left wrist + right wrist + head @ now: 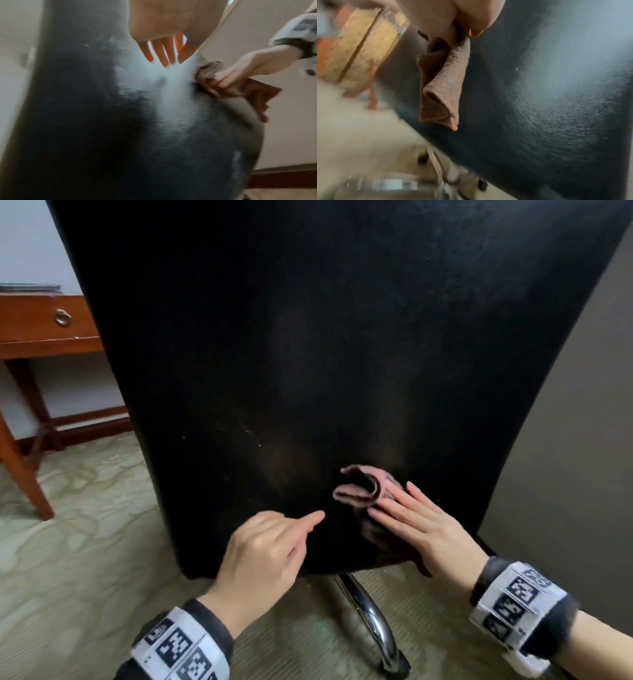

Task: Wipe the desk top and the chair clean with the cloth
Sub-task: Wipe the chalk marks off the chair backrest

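The black chair back fills the head view, with faint pale streaks low on its left. A crumpled pink-brown cloth lies against its lower part. My right hand presses the cloth to the chair, fingers laid over it. In the wrist views the cloth comes out from between thumb and palm, and the right hand bunches the cloth. My left hand holds nothing. Its forefinger points at the chair back just left of the cloth, and its fingers hover at the chair back.
A wooden desk with a ring-pull drawer stands at the far left, its legs on the patterned green carpet. A chrome chair leg curves out below the chair back, between my wrists. A plain wall is close on the right.
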The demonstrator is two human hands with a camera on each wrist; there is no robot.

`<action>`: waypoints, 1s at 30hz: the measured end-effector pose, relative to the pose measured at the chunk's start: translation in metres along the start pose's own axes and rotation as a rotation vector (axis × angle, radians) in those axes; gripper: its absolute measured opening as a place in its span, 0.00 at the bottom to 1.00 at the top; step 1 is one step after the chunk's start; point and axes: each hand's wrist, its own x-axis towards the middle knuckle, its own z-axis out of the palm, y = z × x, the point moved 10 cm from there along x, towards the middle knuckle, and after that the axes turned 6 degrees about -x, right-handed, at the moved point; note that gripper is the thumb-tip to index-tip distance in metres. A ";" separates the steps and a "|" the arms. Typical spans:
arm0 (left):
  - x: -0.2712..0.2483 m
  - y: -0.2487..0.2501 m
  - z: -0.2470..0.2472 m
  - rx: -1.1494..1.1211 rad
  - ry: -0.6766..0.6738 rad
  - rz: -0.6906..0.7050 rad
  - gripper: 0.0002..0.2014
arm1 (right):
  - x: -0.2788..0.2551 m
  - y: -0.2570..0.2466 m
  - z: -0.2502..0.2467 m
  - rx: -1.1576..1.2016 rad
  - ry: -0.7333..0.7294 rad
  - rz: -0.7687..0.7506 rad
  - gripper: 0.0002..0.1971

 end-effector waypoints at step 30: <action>0.037 0.029 0.058 -1.185 -0.389 -0.751 0.22 | -0.027 -0.002 -0.051 1.355 0.156 0.934 0.32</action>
